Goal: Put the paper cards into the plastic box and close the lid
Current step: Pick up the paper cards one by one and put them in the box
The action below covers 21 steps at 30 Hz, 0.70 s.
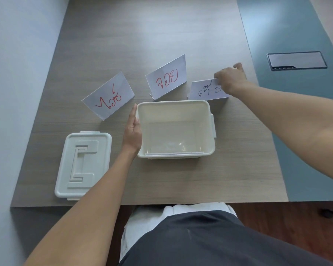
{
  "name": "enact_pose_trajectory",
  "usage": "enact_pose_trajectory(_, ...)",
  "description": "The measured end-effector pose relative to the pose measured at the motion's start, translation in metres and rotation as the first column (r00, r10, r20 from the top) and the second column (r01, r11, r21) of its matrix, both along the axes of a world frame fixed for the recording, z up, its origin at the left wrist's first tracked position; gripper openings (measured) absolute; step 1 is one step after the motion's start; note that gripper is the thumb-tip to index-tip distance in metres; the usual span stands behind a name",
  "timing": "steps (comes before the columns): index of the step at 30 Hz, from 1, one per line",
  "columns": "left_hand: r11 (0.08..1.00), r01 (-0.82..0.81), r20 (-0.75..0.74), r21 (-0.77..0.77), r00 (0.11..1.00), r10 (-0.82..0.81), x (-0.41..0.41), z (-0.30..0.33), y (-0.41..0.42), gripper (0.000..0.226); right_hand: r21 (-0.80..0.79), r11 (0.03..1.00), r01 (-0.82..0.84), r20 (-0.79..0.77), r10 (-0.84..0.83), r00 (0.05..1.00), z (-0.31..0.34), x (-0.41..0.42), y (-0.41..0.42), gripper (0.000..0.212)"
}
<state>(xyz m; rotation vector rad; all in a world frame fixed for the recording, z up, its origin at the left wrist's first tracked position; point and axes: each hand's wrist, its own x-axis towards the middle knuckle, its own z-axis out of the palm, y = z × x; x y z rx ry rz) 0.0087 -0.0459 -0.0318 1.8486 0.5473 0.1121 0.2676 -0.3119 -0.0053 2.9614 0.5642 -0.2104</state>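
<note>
An open cream plastic box [210,129] stands mid-table with a white card lying flat against its near inner wall. My left hand [132,131] rests flat against the box's left side, fingers straight. Behind the box stand three folded white paper cards: one with red writing at the left [109,96], one with red writing in the middle [166,77], one with dark writing at the right [205,91]. My right hand [230,77] pinches the top edge of the right card. The box lid [84,164] lies flat at the near left.
The wooden table [161,35] has a blue-green strip at the right holding a dark rectangular cable hatch [296,60]. The table's near edge runs just above my lap; the floor shows on the left and at lower right.
</note>
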Motion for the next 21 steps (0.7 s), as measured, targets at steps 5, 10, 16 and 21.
enact_pose_trajectory(5, 1.000, 0.007, 0.003, 0.011, 1.000, -0.007, 0.000, 0.002, 0.000, 0.048, 0.088, 0.994, 0.070, -0.074, -0.064, 0.995, 0.029, -0.015, 0.008, 0.028)
enact_pose_trajectory(10, 1.000, 0.014, 0.006, -0.003, 1.000, -0.014, 0.001, 0.004, 0.000, 0.048, 0.244, 0.964, 0.108, -0.054, -0.097, 0.994, 0.038, -0.035, 0.021, 0.025)
enact_pose_trajectory(16, 1.000, 0.017, 0.006, 0.009, 1.000, -0.017, 0.006, 0.006, 0.001, 0.048, 0.410, 0.907, -0.102, 0.140, 0.048, 0.989, 0.043, -0.062, 0.031, 0.034)
enact_pose_trajectory(21, 1.000, 0.018, 0.009, -0.007, 1.000, -0.018, 0.007, 0.008, 0.001, 0.048, 0.477, 0.804, -0.356, 0.303, 0.229, 0.925, 0.060, -0.080, 0.032, 0.026)
